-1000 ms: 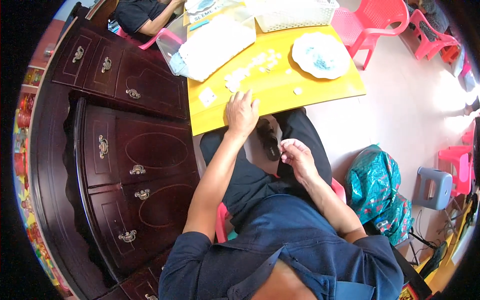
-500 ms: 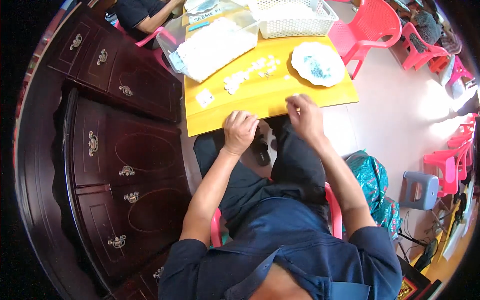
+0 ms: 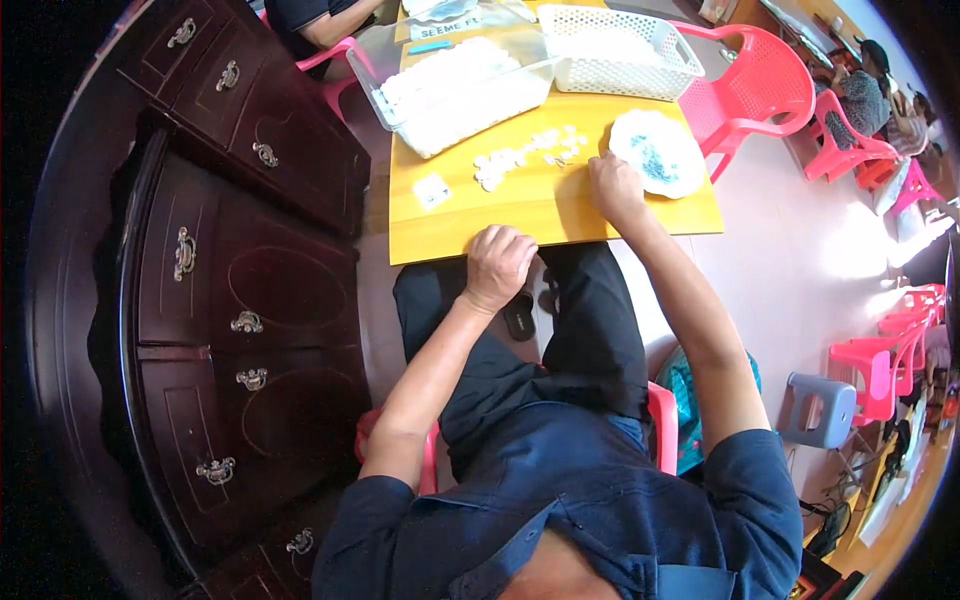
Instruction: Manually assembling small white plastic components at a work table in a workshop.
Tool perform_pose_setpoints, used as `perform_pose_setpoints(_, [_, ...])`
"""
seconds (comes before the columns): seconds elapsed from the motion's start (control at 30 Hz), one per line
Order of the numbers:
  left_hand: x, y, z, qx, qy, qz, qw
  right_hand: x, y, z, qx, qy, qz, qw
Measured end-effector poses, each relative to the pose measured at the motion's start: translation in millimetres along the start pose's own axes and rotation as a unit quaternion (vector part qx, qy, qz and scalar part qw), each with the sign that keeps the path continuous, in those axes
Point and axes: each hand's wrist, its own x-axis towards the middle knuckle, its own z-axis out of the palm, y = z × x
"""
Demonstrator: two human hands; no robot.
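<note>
My left hand rests at the front edge of the yellow table with its fingers curled closed. Whatever it may hold is hidden. Further forward, my right hand has its fingertips down on the tabletop, pressed together, just left of a scalloped white plate with bluish-grey bits in it. What lies under those fingers cannot be seen. Several small white pieces are scattered left of my right hand. A small square white card or packet lies near the table's left side.
A clear plastic bin heaped with white pieces and a white perforated basket stand behind the scattered pieces. Dark wooden cabinets line the left. Red plastic chairs and a grey-blue stool are on the right. Someone sits at the far left.
My right hand has moved forward from above the table's front edge to the tabletop beside the plate, covering the spot where a lone white piece lay. My left hand stays at the edge.
</note>
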Motion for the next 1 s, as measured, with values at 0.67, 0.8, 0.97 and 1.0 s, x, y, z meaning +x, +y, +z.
perform_pose_setpoints(0.67, [-2.4,1.6,-15.8,-0.474,0.060,-0.393,0.785,-58.4,-35.1,-46.1,0.520,0.023,0.061,0.852])
perform_pose_setpoints(0.8, [-3.1,25.6,-21.5,-0.560,0.021,-0.421,0.713,-123.1,-50.1,-25.8,0.791,-0.062,0.127,0.595])
perform_pose_setpoints(0.97, [-13.0,52.0,-10.9,-0.544,-0.055,-0.441,0.712,-169.2,-49.2,-0.7,0.828,-0.079,0.178,0.526])
perform_pose_setpoints(1.0, [-14.6,54.9,-9.9,-0.536,-0.066,-0.434,0.721,-173.6,-49.6,4.9,0.830,-0.080,0.178,0.523])
